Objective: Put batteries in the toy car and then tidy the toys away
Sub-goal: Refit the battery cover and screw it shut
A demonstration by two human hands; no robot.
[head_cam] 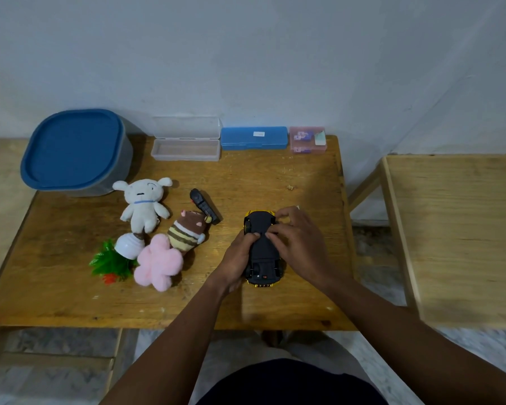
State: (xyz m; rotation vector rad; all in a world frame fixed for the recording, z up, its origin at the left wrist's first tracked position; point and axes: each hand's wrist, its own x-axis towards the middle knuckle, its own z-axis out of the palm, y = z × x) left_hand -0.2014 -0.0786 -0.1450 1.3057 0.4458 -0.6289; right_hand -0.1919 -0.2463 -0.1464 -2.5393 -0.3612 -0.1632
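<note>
Gripped belly-up in the left hand (236, 260): toy car (262, 248), low over the table (275, 182) | right hand (297, 244) fingertips curled onto the underside | tip: car kept steady, cover slid gently tbh

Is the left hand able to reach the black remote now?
Probably yes: bare table lies between the left hand and the black remote, but it now holds the toy car.

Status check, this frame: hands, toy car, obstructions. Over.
Left hand grips yellow plastic toy car, black underside up. Right hand, fingers curled, on its underside. Pink flower-shaped plush toy nearest, lying apart to the left.
</note>
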